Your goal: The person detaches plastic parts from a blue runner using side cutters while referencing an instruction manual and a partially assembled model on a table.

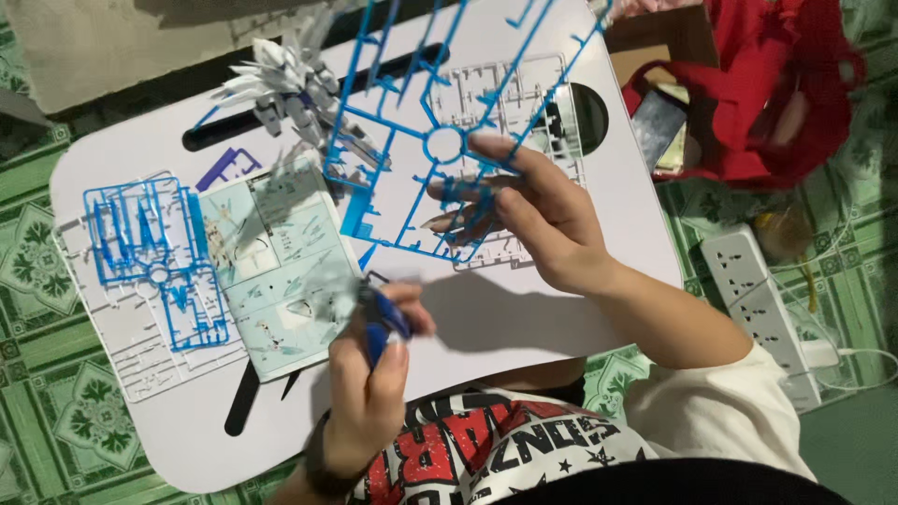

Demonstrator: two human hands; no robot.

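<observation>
Beneath both hands lies the white plastic lap table [524,309], its top carrying everything else. Above it, the right hand [547,229] holds up a large blue plastic parts frame [412,140], fingers pinching its lower bars near the round hub, so the frame rises tilted away from the wrist. It looks light and thin; its slim bars would likely flex and could snap, so a grip on the thicker outer rails or close to the hub seems safer than on the small pieces.

Left of the left hand [369,374] rests a printed instruction sheet [281,271], and beyond that a second blue parts frame stacked on a white one [150,252]. Farther from the right hand's fingertips stands a partly built white winged model figure [281,84], probably delicate.

Smallest is the blue-handled cutting tool [382,323], which the left hand grips closed in its fist, pointing toward the raised frame.
</observation>
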